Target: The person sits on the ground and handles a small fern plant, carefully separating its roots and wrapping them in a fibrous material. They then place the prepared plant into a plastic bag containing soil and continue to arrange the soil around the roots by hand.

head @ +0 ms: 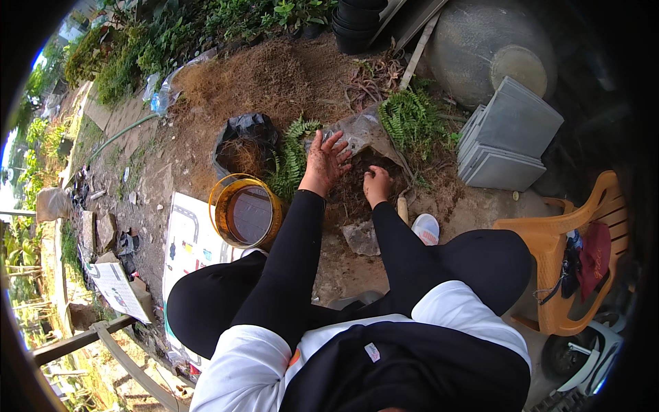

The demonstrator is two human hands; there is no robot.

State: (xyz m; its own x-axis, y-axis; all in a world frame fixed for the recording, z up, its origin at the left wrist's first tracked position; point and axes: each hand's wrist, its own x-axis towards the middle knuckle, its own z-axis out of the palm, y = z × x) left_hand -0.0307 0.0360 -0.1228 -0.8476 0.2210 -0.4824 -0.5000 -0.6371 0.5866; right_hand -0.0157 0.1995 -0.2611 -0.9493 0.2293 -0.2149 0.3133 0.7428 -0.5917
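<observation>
Soil clings to my left hand [325, 160], which is raised palm up with the fingers apart and holds nothing. To its right, my right hand [377, 183] reaches into dark soil [355, 191] at the mouth of a clear plastic bag [363, 126]; its fingers are bent, and whether they pinch any soil is hidden. A green fern [291, 159] stands left of my left hand, and another fern [414, 121] grows behind the bag. The wooden handle [402, 208] of a hand tool lies just right of my right wrist. Its head cannot be made out.
A yellow bucket [282, 211] of dark liquid stands left of my forearm, with a black plastic bag [226, 157] of brown fibre behind it. Beyond lies a soil heap [288, 72]. Grey tiles [515, 136], a large clay jar [463, 51] and an orange plastic chair [545, 247] stand right.
</observation>
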